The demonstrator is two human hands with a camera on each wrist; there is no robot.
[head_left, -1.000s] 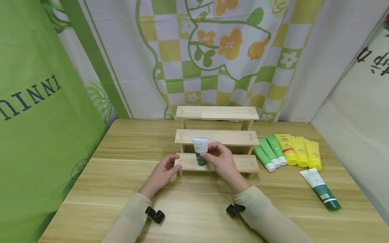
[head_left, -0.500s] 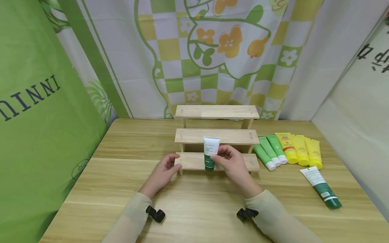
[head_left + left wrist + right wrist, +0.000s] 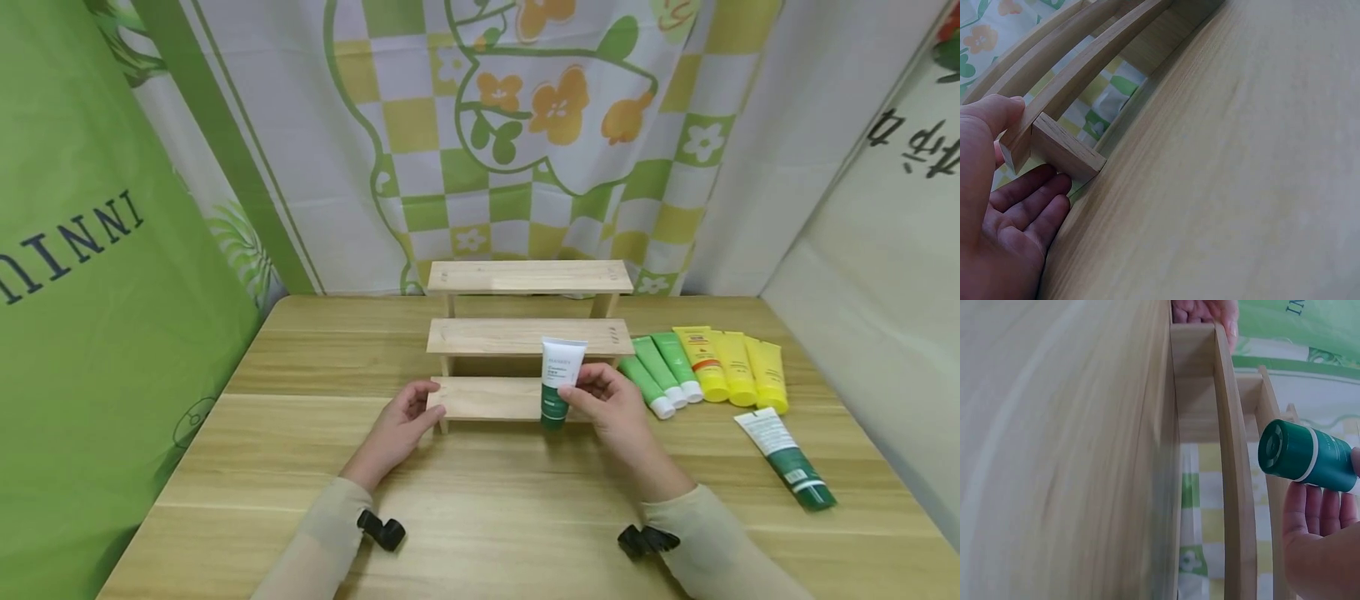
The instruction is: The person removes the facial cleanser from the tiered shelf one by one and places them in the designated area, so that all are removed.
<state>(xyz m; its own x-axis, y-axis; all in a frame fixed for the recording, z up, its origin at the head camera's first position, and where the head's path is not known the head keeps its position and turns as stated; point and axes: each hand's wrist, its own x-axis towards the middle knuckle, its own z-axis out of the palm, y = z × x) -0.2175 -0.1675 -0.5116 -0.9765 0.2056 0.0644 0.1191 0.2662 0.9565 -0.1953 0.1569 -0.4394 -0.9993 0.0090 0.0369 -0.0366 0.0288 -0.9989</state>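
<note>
My right hand (image 3: 618, 408) pinches a white and dark green squeeze tube (image 3: 561, 379) between thumb and fingers. The tube stands upright, cap down, in front of the lowest step of a three-step wooden shelf (image 3: 487, 397). From the right wrist view, the green cap (image 3: 1288, 450) hangs level with the steps, apart from the table. My left hand (image 3: 397, 429) holds the left end of the lowest step. In the left wrist view its thumb (image 3: 1000, 112) lies on the board's edge, and the other fingers curl below, beside the shelf's leg (image 3: 1066, 147).
Several tubes lie in a row right of the shelf: green ones (image 3: 660, 371) and yellow ones (image 3: 735, 367). Another white and green tube (image 3: 787, 458) lies nearer the front on the wooden table (image 3: 480, 517). A patterned curtain (image 3: 525, 192) hangs behind the shelf.
My right hand has moved to the right with the tube, from the middle of the lowest step toward its right part, and slightly nearer me. The left hand has stayed on the shelf's end.
</note>
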